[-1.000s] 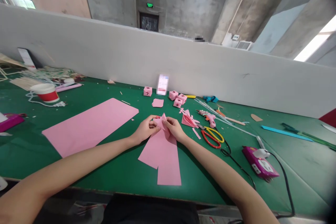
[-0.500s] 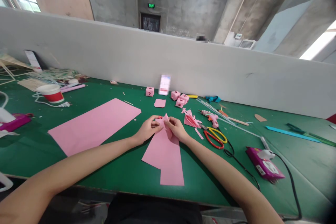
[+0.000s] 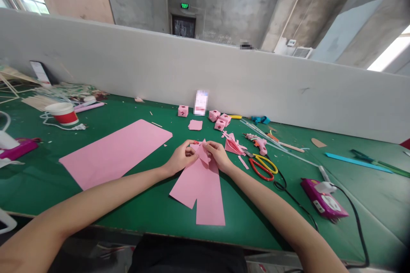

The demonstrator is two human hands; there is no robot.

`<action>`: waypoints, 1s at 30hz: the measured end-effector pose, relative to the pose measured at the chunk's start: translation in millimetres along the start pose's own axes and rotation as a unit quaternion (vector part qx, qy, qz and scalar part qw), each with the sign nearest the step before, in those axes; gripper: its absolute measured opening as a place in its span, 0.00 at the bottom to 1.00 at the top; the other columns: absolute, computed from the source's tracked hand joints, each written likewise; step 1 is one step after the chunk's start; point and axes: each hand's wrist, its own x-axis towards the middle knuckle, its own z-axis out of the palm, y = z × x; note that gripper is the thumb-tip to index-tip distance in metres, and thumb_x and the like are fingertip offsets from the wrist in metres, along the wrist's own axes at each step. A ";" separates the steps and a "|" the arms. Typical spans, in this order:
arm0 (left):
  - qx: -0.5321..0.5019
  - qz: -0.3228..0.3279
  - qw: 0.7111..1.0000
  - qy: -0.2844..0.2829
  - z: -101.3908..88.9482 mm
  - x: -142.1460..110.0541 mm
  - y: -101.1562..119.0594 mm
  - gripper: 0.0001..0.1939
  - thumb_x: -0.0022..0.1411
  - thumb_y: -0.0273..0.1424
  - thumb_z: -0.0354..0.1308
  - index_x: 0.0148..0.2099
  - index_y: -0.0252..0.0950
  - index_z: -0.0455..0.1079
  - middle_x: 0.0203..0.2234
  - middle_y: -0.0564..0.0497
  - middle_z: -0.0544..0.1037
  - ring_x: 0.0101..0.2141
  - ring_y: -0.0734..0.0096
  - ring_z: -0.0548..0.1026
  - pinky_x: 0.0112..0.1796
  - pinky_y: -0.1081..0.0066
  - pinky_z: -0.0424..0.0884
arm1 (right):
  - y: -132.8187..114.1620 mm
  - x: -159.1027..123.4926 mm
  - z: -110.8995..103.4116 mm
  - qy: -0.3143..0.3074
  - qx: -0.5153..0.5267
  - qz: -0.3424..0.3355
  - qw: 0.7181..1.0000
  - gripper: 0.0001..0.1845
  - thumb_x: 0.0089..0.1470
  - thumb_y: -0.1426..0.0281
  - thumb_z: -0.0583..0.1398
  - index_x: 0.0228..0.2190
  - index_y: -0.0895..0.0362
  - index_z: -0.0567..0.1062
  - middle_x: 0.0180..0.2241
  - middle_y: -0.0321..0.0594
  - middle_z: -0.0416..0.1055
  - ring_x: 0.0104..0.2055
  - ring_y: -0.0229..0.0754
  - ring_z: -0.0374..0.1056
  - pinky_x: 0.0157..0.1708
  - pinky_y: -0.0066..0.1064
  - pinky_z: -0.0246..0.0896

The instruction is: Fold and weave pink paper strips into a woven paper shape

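Note:
My left hand (image 3: 182,158) and my right hand (image 3: 218,154) meet in the middle, both closed on a small folded piece of pink paper (image 3: 202,153). Its pointed tip stands up between my fingertips. Beneath my hands lie larger pink paper strips (image 3: 208,198), overlapping at the top and fanned apart toward me. Some small folds are hidden behind my fingers. Just beyond sits a stack of small pink paper squares (image 3: 195,125). Several pink folded paper cubes (image 3: 220,124) stand farther back, one cube (image 3: 183,111) apart on the left.
A large pink sheet (image 3: 118,153) lies left, a paper cup (image 3: 62,113) past it. To my right are scissors (image 3: 264,167), pink paper scraps (image 3: 233,144), a glue gun (image 3: 260,144) and a purple power strip (image 3: 323,200) with a black cord. A phone (image 3: 200,103) leans against the partition (image 3: 134,64).
The folded pink piece has turned so its flat face shows more toward me. The left strip underneath has swung slightly left, widening the gap at the near end.

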 end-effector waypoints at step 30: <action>0.042 0.024 0.999 -0.007 0.7 0.1 1.7 0.23 0.57 0.33 0.61 0.53 0.34 0.61 0.25 0.56 0.73 0.27 0.72 0.72 0.32 0.72 0.66 | -3.7 3.1 -3.4 0.024 0.137 0.064 0.988 0.17 0.39 0.61 0.71 0.30 0.58 0.80 0.25 0.37 0.73 0.24 0.34 0.65 0.24 0.26 0.58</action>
